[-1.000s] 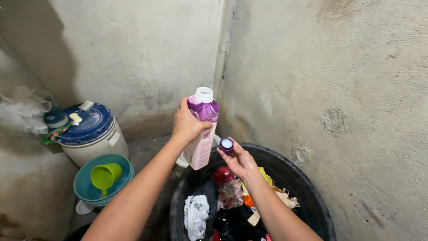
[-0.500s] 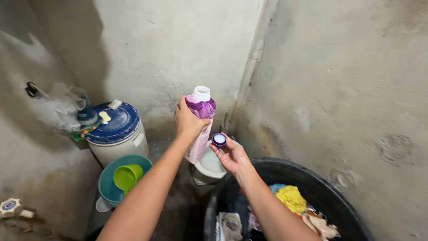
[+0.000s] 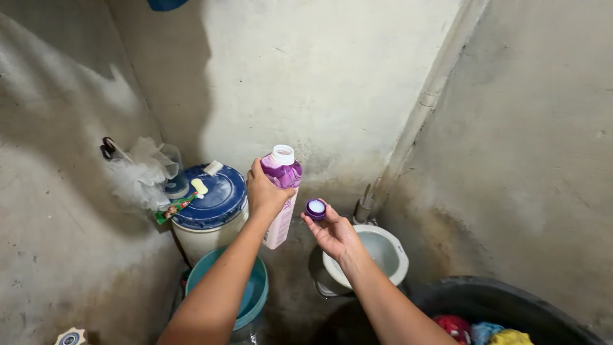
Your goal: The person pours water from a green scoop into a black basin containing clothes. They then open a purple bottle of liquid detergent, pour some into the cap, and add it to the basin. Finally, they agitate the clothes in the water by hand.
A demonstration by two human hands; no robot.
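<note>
My left hand (image 3: 265,195) grips a pink and purple plastic bottle (image 3: 281,185) upright by its upper body; its white threaded neck is uncapped. My right hand (image 3: 332,233) holds the small purple cap (image 3: 315,208) between the fingertips, inner side up, just right of the bottle. Both hands hover above the floor in front of a white bucket (image 3: 396,255).
A white tub with a blue lid (image 3: 217,201) stands at the left, with small items on top. Teal basins (image 3: 255,297) sit below it. A black tub (image 3: 485,300) with coloured clothes is at the lower right. Concrete walls and a pipe (image 3: 428,102) close the corner.
The view has swung left and up; the black tub slid to the lower right and the white bucket came into view. Both hands keep bottle and cap, held slightly lower in the frame.
</note>
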